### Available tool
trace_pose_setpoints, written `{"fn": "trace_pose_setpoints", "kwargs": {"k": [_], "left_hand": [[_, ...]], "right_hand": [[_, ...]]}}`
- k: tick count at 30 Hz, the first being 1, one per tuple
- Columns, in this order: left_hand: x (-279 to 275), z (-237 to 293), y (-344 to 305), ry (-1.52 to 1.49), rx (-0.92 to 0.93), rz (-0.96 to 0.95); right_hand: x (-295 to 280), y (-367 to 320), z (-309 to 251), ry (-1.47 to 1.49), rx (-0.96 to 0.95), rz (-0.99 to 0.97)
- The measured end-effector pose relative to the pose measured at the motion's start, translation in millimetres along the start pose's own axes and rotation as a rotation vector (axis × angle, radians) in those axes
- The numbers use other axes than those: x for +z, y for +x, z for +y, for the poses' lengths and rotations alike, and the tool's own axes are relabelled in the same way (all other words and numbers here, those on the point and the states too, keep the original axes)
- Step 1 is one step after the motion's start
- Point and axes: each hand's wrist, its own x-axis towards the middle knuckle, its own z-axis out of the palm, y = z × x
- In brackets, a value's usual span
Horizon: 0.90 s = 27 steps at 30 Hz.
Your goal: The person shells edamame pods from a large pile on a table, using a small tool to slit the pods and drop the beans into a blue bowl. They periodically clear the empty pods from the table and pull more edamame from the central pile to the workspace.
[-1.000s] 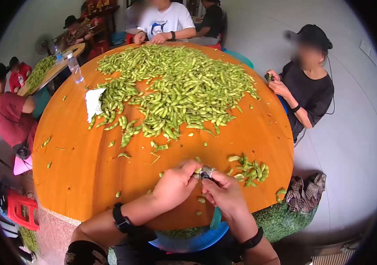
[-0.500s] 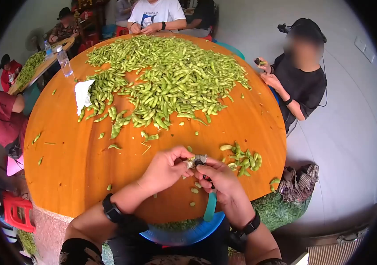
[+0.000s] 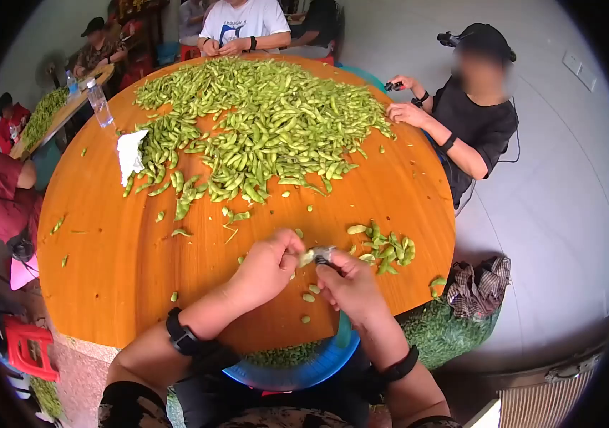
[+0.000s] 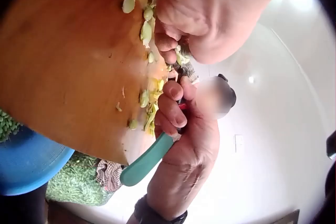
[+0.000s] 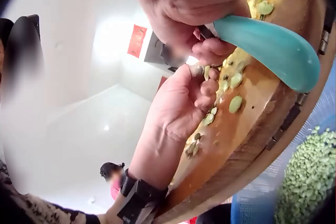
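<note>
My left hand (image 3: 267, 265) pinches a green soybean pod (image 3: 306, 257) above the near part of the round wooden table (image 3: 119, 285). My right hand (image 3: 354, 289) meets it from the right, curled round a tool with a curved teal handle (image 5: 273, 45). The handle sticks out below the little finger; the tool's working end is mostly hidden by the fingers. Something grey shows at the right fingertips, right at the pod. Several shelled beans (image 3: 308, 298) lie on the wood under the hands. A small heap of pods (image 3: 388, 248) lies just right of them.
A large pile of pods (image 3: 276, 128) covers the far half of the table, with white paper (image 3: 132, 157) and a water bottle (image 3: 99, 103) left of it. Below the near edge stands a blue basin (image 3: 343, 357) of shelled beans. People sit opposite and at right.
The head view has shifted, so the table sits further left and higher. Both hands stay together at the pod. The person at right has lowered a hand to the table edge.
</note>
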Motion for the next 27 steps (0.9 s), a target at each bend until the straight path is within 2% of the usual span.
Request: {"fn": "trace_pose_setpoints", "kwargs": {"k": [1,3,5,6,7,9,11,13,15,17,19,20,23,27], "left_hand": [[-1.6,2.3,-0.5,0.005,0.003,-0.001],[-5.0,11.0,-1.1,0.255,0.071,0.010],[-4.2,13.5,-0.3,0.264,0.087,0.010],[-6.2,15.0,0.0,0.277,0.096,0.015],[-9.3,16.5,-1.6,0.291,0.096,0.024],[-16.1,20.0,-5.6,0.524,0.131,-0.112],[-23.4,33.1,-7.3,0.602,0.110,-0.104],[-30.4,40.1,-4.0,0.675,0.084,-0.097],[-46.4,41.7,9.9,0.906,-0.024,-0.013],[-59.1,16.1,18.4,0.956,0.032,0.048],[-63.0,7.3,22.2,1.096,-0.084,0.119],[-62.0,6.1,19.2,0.969,-0.118,0.126],[-61.4,-3.4,9.6,0.972,-0.029,0.161],[-65.9,-0.5,1.7,0.916,-0.039,0.161]], "right_hand": [[-4.0,-0.5,-1.3,-0.007,0.001,0.039],[-16.0,1.4,0.3,-0.004,0.006,0.031],[-20.8,-0.9,-3.4,0.021,-0.035,0.102],[-29.1,6.8,7.6,-0.087,-0.182,0.152],[-39.8,8.9,6.5,-0.181,-0.206,0.180],[-64.4,17.3,13.2,-0.246,-0.249,0.281],[-83.5,13.4,8.7,-0.253,-0.271,0.301],[-89.0,4.6,0.2,-0.217,-0.227,0.311],[-98.5,-1.4,7.1,-0.096,-0.096,0.261],[-107.1,0.0,20.9,-0.039,-0.108,0.203],[-112.2,-0.5,24.9,0.177,-0.064,0.164],[-113.8,0.2,24.5,0.183,-0.066,0.159],[-115.2,-2.5,26.5,0.221,-0.076,0.132],[-117.9,-3.5,27.4,0.217,-0.095,0.101]]}}
